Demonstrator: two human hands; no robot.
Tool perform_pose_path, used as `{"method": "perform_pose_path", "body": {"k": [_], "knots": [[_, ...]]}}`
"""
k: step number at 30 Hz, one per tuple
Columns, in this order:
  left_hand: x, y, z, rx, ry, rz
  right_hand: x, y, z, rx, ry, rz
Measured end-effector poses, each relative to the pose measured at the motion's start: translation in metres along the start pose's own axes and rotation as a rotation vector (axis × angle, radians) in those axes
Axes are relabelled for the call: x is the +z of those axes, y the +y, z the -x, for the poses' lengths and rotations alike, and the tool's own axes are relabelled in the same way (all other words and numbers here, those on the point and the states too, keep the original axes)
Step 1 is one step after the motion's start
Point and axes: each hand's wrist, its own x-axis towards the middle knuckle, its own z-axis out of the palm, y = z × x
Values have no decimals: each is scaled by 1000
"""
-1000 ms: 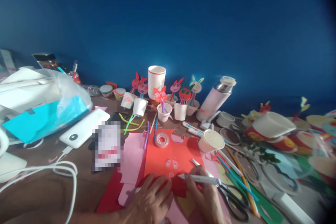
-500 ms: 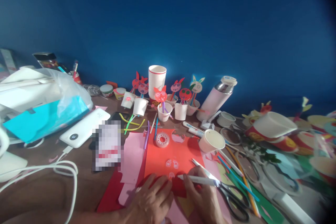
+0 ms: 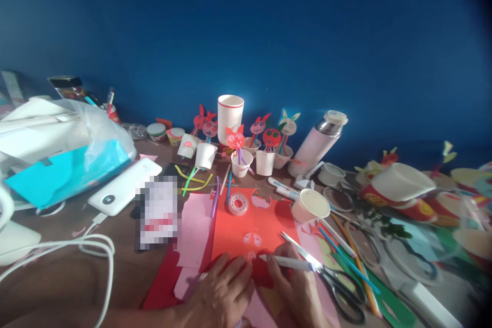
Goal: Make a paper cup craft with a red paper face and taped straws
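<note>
My right hand is closed around a white marker pen, its tip pointing left at the paper. Under it lies an orange-red sheet of paper with two eyes and a mouth drawn in pale lines. My left hand rests flat on the lower edge of that sheet, fingers stretched and holding nothing. On the sheet's upper part sits a roll of tape, beside a round cut-out hole. Scissors with black handles lie just right of my right hand, blades partly open.
Small white cups with paper animal heads on stems stand behind the sheet, near a tilted thermos. An upright paper cup stands right of the sheet. Left are a power bank, a white cable and a plastic bag.
The pen and my right hand have shifted very slightly to the left near the drawn mouth. My left hand has stayed in place on the paper.
</note>
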Motion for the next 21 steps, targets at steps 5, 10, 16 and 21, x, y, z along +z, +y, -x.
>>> {"method": "perform_pose_path", "body": {"k": [5,10,16,21], "knots": [[1,0,0,1,7,6,1,0,0,1,2,2],[-7,0,-5,-32,47,15,0,-2,-2,-35,24,20],[-8,-2,-9,-9,114,14,-1,-4,-4,-43,21,28],[-4,-3,-8,-29,79,25,0,-3,-3,-45,26,38]]}}
